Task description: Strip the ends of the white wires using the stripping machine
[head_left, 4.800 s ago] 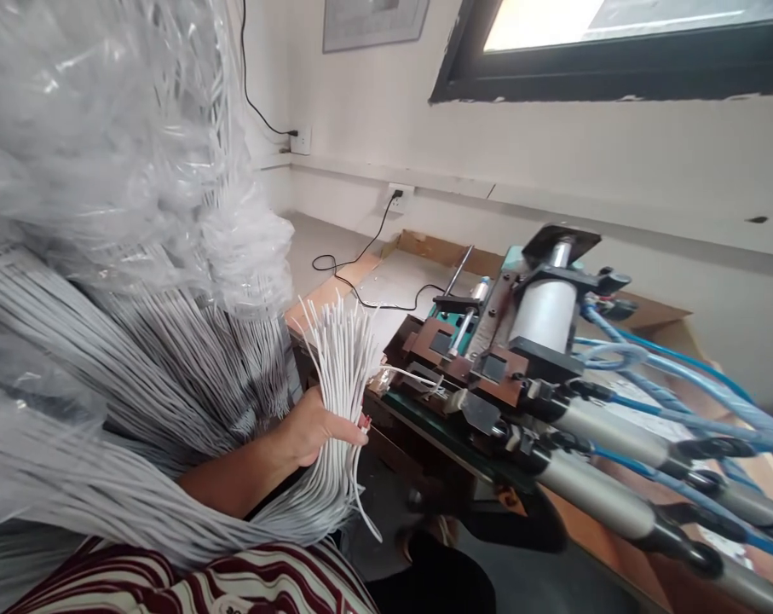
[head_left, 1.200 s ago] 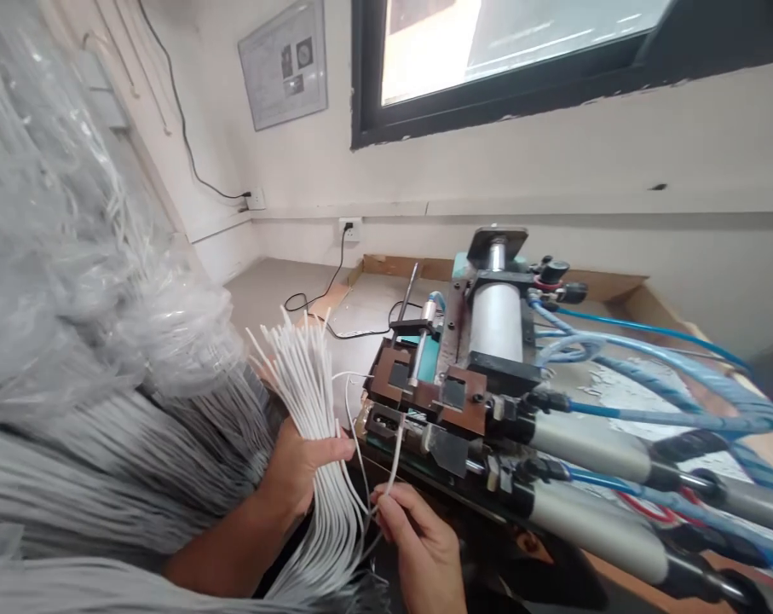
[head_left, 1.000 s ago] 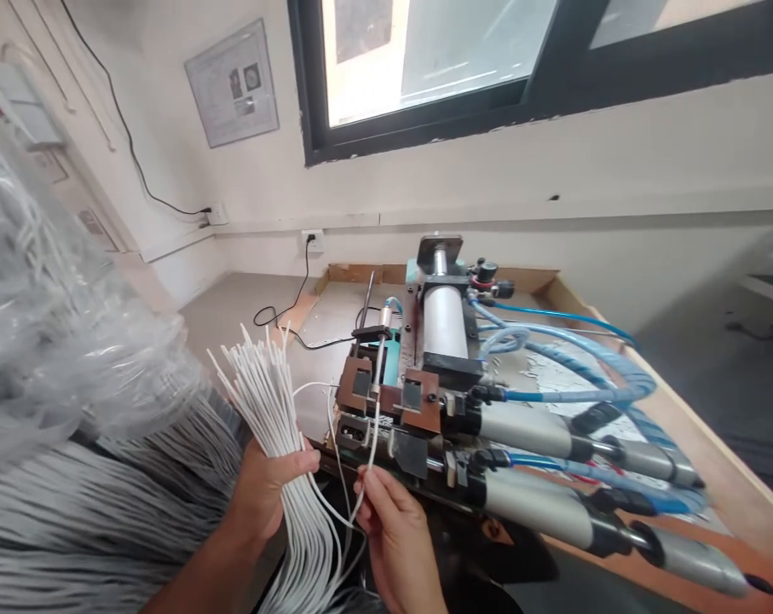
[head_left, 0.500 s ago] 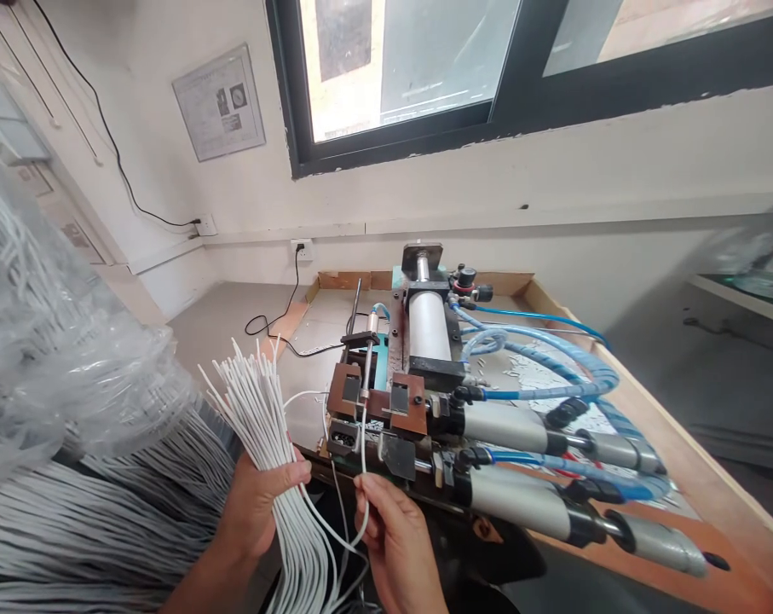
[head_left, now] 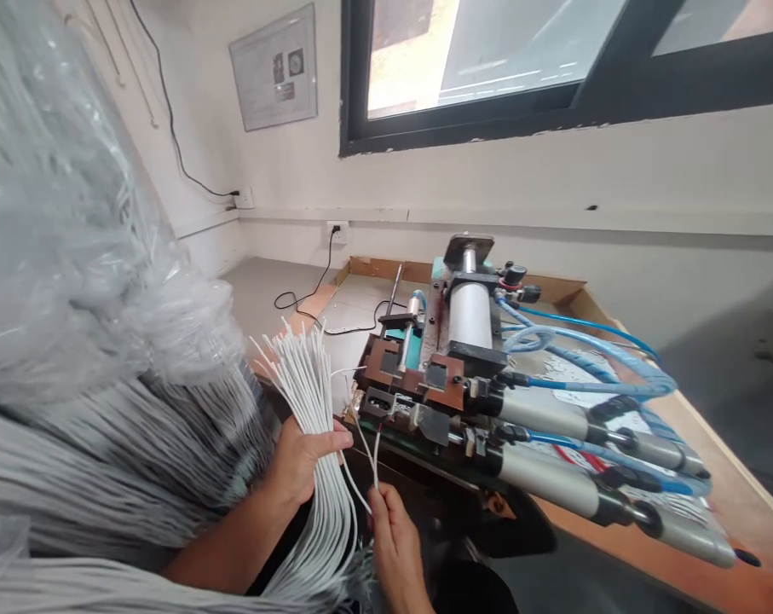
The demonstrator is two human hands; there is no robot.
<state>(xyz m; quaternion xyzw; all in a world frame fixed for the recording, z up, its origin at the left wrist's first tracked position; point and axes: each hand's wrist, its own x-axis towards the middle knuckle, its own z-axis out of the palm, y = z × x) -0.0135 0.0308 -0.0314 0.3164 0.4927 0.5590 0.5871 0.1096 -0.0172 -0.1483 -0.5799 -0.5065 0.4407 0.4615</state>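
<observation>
The left hand (head_left: 302,456) grips a bundle of white wires (head_left: 309,392) at the worktop's (head_left: 699,546) near edge; the right hand (head_left: 389,529) pinches a single wire (head_left: 376,452) just before the pneumatic machine (head_left: 463,375). Bagged wires (head_left: 92,298) crowd the left.

My left hand (head_left: 302,456) grips a fanned bundle of white wires (head_left: 309,384). My right hand (head_left: 389,529) pinches one wire (head_left: 376,452) upright, just before the pneumatic machine (head_left: 450,375).
</observation>
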